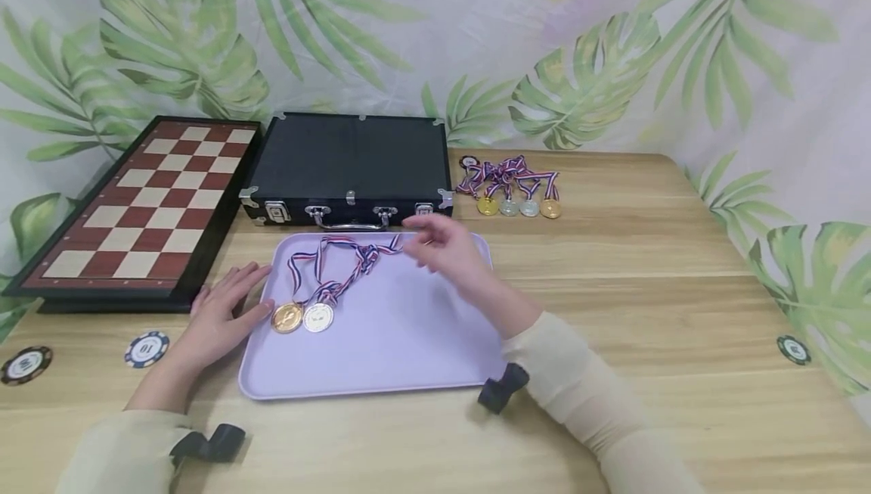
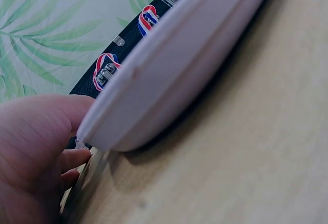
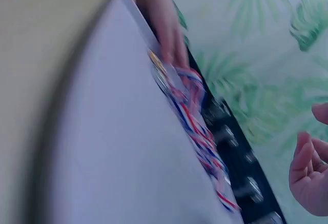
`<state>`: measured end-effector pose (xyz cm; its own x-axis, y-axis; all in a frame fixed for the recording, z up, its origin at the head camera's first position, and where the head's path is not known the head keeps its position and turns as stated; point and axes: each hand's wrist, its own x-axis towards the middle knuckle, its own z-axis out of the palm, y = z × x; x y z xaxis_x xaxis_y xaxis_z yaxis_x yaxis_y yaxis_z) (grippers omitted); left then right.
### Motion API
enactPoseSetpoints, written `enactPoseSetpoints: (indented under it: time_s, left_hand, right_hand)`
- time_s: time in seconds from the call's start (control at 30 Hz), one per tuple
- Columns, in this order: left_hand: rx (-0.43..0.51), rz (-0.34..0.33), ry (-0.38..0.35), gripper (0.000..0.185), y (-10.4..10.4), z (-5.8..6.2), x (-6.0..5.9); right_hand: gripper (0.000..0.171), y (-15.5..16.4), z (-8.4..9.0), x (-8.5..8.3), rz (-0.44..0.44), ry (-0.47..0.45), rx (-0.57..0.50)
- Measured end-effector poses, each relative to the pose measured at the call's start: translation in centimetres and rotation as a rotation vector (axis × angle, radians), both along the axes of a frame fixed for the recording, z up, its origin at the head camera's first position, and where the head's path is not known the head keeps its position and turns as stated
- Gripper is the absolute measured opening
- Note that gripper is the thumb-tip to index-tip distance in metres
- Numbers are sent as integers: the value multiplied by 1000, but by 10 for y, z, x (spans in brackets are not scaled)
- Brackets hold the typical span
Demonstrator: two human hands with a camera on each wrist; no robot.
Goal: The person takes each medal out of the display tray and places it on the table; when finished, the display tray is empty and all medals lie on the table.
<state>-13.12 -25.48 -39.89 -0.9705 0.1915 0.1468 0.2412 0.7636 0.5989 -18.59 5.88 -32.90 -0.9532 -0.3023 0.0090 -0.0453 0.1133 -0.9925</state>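
Note:
A lilac tray [image 1: 381, 358] holds two medals on striped ribbons [image 1: 347, 282]: a gold medal [image 1: 287, 318] and a silver medal [image 1: 318, 318] lie side by side at its left. My left hand [image 1: 227, 312] rests at the tray's left edge, thumb at the rim and fingers spread outside it; the left wrist view has the thumb against the tray wall. Over the tray's back right part is my right hand [image 1: 445, 252], fingers loosely bent, near the ribbon's end in the head view. Nothing shows between its fingers [image 3: 302, 155] in the right wrist view.
Behind the tray lies a black case [image 1: 361, 157] with metal latches. A chessboard [image 1: 150, 199] sits at left. More medals [image 1: 509, 207] with tangled ribbons lie right of the case. Poker chips [image 1: 147, 349] are at left, by the case and at far right [image 1: 793, 349].

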Motion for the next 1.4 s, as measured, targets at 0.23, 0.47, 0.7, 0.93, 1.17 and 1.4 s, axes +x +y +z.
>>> enactPoseSetpoints:
  time_s: [0.23, 0.47, 0.7, 0.93, 1.17, 1.4]
  left_hand:
    - [-1, 0, -11, 52, 1, 2, -1]
    - [-9, 10, -18, 52, 1, 4, 1]
    - [-18, 9, -27, 53, 1, 3, -1]
    - [-10, 3, -12, 52, 0, 3, 0]
    - [-14, 5, -13, 52, -1, 3, 0]
    - [-11, 6, -11, 52, -1, 3, 0]
  right_hand:
    - [30, -55, -22, 30, 81, 8, 141]
    - [28, -90, -40, 53, 99, 37, 326]
    - [37, -98, -50, 53, 35, 212, 616]
    - [48, -105, -56, 54, 37, 365, 871]
    - [38, -109, -59, 56, -13, 389, 911]
    - [32, -106, -57, 60, -8, 408, 869]
